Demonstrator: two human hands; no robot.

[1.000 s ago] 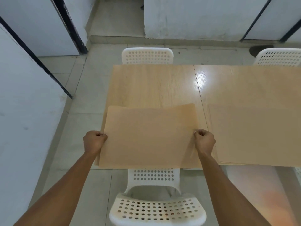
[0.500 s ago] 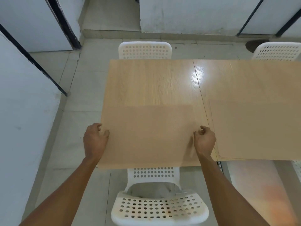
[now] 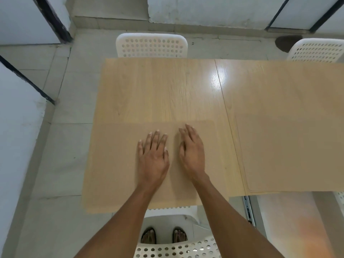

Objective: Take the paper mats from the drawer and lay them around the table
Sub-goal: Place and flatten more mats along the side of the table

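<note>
A tan paper mat (image 3: 115, 164) lies flat on the near left part of the light wooden table (image 3: 158, 90). My left hand (image 3: 152, 157) and my right hand (image 3: 191, 153) rest palm down on the middle of this mat, fingers spread, side by side. To the right a stack of more paper mats (image 3: 290, 151) lies at the table's near edge. The drawer itself is hard to make out; a metal rail (image 3: 248, 209) shows under the table edge.
A white perforated chair (image 3: 151, 45) stands at the far side, another (image 3: 316, 51) at the far right, and one (image 3: 176, 246) right below me. A white wall with black trim runs along the left. Grey tiled floor surrounds the table.
The mat, held at both side edges a second ago, now lies flat on the table. Both hands let go and moved inward onto its middle, fingers spread.
</note>
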